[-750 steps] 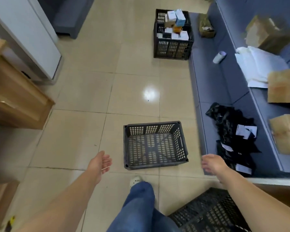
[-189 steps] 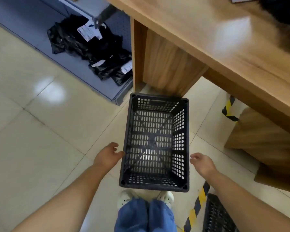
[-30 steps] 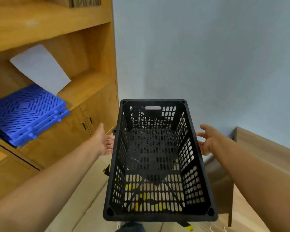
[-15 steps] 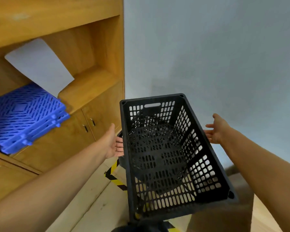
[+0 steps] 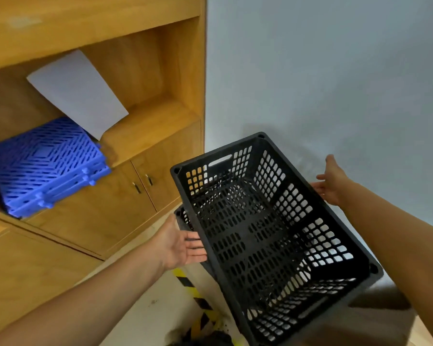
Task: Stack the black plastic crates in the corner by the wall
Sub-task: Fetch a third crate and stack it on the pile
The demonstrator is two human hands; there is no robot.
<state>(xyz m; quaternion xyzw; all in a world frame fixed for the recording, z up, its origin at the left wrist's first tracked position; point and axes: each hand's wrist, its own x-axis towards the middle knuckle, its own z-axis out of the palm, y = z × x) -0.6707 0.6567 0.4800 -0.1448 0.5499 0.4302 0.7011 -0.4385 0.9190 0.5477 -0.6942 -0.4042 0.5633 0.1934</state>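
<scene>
Since half a second ago, black crate (image 5: 268, 228) has swung further clockwise and tilted, its far-right corner now nearer the wall (image 5: 323, 71); right hand (image 5: 331, 182) has moved outward along the rim.

Left hand (image 5: 179, 242): palm up, fingers (image 5: 195, 250) spread flat and extended, tips touching or just beside the crate's left long wall below the rim. Not curled round anything; whether they bear weight, cannot tell.

Right hand: open, fingers splayed, palm facing the crate's right long rim. Fingertips at the rim edge; contact uncertain, no closed grasp visible.

Crate sits between the two hands, open side up, skewed, handle slot at the far end past both sets of fingertips. A second black crate (image 5: 184, 218) shows beneath it, its rim just beyond the left fingertips; the upper one appears to rest in or on it, but seating is hidden.

Wooden cabinet (image 5: 125, 201) lies left of the left fingers, with blue plastic grids (image 5: 45, 166) and a white sheet (image 5: 78, 93) on its open shelf. Yellow-black floor tape (image 5: 188, 283) runs below the left palm.
</scene>
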